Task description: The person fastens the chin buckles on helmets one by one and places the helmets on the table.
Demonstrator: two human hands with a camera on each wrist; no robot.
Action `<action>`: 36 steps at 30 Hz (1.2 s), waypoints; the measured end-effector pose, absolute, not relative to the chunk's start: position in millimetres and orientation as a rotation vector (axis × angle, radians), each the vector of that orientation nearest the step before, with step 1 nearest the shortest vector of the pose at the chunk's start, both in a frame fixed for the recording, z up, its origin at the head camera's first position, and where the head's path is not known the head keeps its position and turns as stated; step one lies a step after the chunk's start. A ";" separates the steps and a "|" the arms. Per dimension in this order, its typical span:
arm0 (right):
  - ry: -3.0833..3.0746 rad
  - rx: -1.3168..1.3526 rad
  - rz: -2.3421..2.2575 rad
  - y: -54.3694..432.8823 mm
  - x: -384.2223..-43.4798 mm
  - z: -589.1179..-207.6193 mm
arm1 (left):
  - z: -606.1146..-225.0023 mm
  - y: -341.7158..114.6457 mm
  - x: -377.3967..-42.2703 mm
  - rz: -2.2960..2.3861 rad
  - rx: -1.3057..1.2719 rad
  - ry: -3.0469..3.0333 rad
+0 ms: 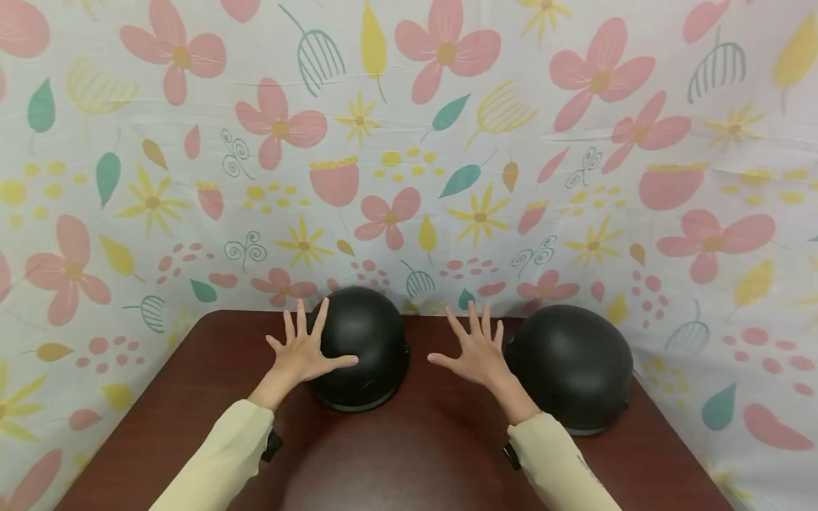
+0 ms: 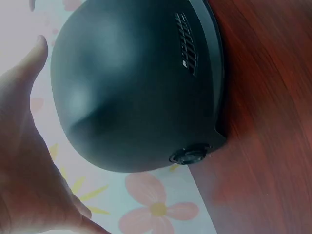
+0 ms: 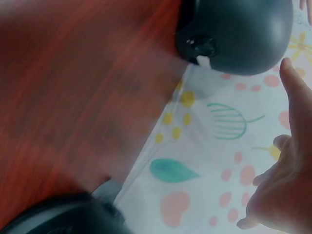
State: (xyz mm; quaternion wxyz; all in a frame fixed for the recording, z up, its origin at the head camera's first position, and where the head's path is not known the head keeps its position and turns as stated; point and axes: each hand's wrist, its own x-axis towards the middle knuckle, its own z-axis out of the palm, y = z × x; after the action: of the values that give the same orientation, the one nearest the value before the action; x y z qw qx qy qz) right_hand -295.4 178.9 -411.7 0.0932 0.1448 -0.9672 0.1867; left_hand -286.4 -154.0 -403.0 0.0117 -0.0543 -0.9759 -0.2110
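Two matte black helmets rest on a dark red-brown table. My left hand (image 1: 303, 353) is spread wide over the left edge of the left helmet (image 1: 364, 341), overlapping it in the head view. In the left wrist view that helmet (image 2: 131, 83) shows a slatted vent and a round side knob (image 2: 190, 155), with the hand (image 2: 29, 146) apart from its shell. My right hand (image 1: 478, 355), fingers fanned out, hovers between the two helmets, close to the left side of the right helmet (image 1: 571, 365). Neither hand holds anything.
The wooden table (image 1: 383, 468) extends toward me, its back edge against a white cloth (image 1: 396, 156) printed with flowers and leaves. The cloth also hangs along both sides. Dark wrist devices (image 1: 271, 446) show at the sleeve cuffs.
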 end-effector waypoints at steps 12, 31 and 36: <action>-2.958 0.487 0.621 138.6 -310.2 -403.4 | -409.3 -173.6 -295.7 -0.685 -0.113 -3.026; -3.024 0.657 0.497 76.1 -334.3 -395.3 | -410.9 -182.6 -308.6 -0.614 -0.131 -3.126; -3.122 0.737 0.664 69.7 -341.3 -394.9 | -410.8 -184.6 -313.2 -0.570 -0.164 -3.153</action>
State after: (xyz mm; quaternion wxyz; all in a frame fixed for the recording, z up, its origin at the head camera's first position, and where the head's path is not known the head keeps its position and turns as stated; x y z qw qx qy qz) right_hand -341.3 69.7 -394.9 -0.0671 0.2246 -0.9509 0.2022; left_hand -313.2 -184.6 -410.8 -0.0333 -0.0511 -0.9822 -0.1776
